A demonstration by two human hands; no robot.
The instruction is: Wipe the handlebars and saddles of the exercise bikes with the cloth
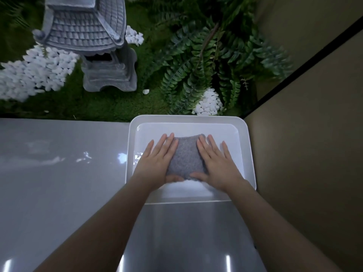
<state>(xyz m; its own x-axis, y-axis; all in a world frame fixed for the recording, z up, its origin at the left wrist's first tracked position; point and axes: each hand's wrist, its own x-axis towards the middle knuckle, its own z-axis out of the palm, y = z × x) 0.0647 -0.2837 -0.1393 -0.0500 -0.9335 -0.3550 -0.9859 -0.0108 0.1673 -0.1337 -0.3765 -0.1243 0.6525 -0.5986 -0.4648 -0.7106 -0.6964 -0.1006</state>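
Note:
A folded grey cloth (186, 156) lies in the middle of a white rectangular tray (249, 146). My left hand (157, 161) lies flat on the cloth's left side, fingers spread, thumb at its near edge. My right hand (218, 160) lies flat on its right side the same way. Both thumbs press the cloth's near edge. No exercise bike is in view.
The tray sits on a glossy grey floor or ledge (59, 173). Beyond it is a garden bed with moss, a grey stone lantern (94, 48), white pebbles (35, 73) and ferns (206, 61). A beige wall (304, 134) rises on the right.

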